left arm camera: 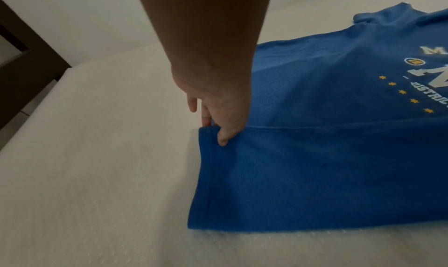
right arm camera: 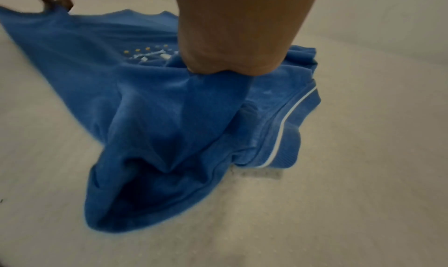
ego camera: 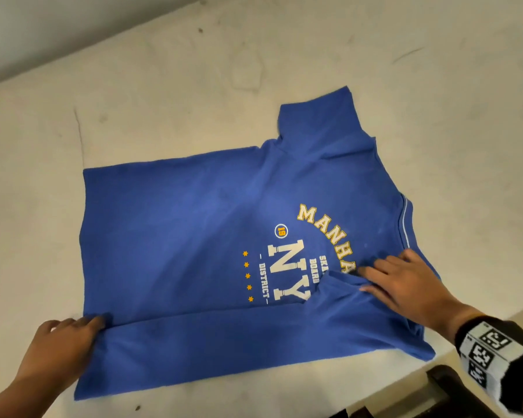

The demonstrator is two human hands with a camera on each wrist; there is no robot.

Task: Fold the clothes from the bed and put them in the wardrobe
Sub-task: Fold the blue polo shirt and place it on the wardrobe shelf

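Head view: the off-white bed [ego camera: 194,95] carries a blue T-shirt [ego camera: 178,236] spread flat, print up, close to the bed's near edge, its near side folded over in a long strip. At the strip's hem corner the left hand [ego camera: 64,342] pinches the cloth. By the collar the right hand [ego camera: 405,282] grasps a bunch of the folded sleeve.

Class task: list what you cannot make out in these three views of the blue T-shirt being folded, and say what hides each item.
1. Head view: the T-shirt print's near half, under the folded flap and the right hand.
2. Right wrist view: right-hand fingertips, buried in bunched cloth; the image is blurred.
3. Left wrist view: left hand fingers under the hem; the lettering is cut by the right edge.
4. No view shows a wardrobe.
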